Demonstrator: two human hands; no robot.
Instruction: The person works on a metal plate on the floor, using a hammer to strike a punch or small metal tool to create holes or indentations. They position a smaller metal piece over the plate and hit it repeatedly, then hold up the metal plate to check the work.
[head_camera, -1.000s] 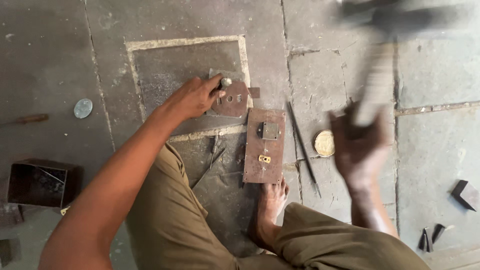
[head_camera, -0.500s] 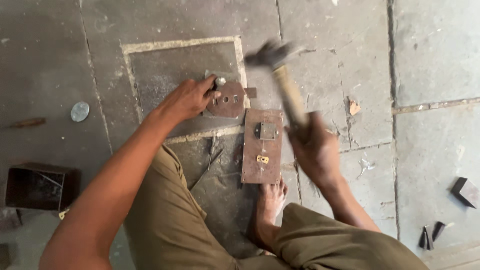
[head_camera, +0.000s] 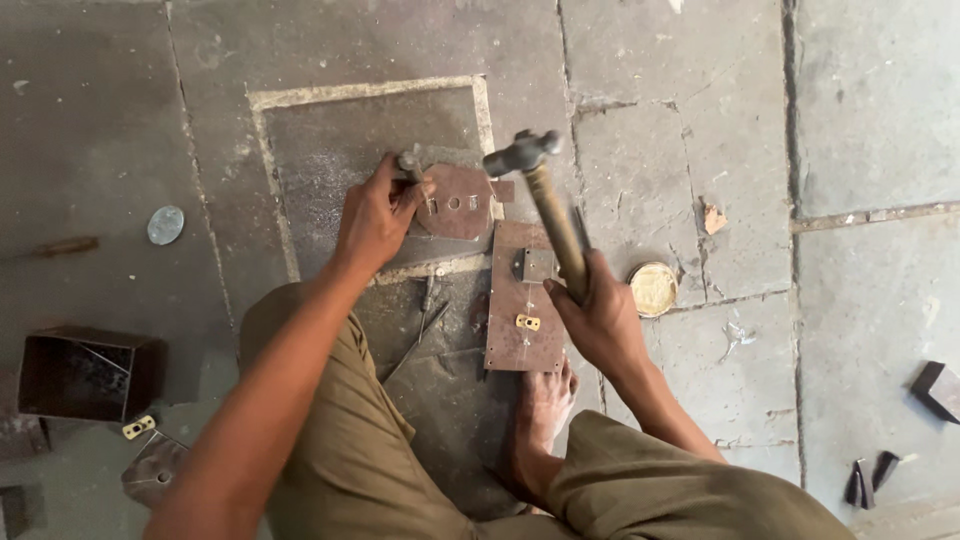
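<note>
My left hand (head_camera: 378, 212) grips a short metal punch (head_camera: 409, 162) held upright on a rusty rounded metal plate (head_camera: 457, 201) lying on the stone floor. My right hand (head_camera: 598, 315) is closed around the wooden handle of a hammer (head_camera: 541, 196), whose dark steel head hangs just right of the punch and above the plate. Just below the hammer lies a rectangular rusty plate (head_camera: 525, 296) with a small square block and a brass fitting on it. My bare foot (head_camera: 540, 410) rests below that plate.
A round brass lid (head_camera: 653, 288) lies right of my right hand. A dark open metal box (head_camera: 85, 372) sits at the left, a grey disc (head_camera: 165, 224) farther up. Small dark metal pieces (head_camera: 868, 478) and a block (head_camera: 938, 388) lie at the lower right.
The hammer was raised high at the upper right a second ago; my right hand has swung it down and left, so its head is now beside the punch. My left hand stayed put.
</note>
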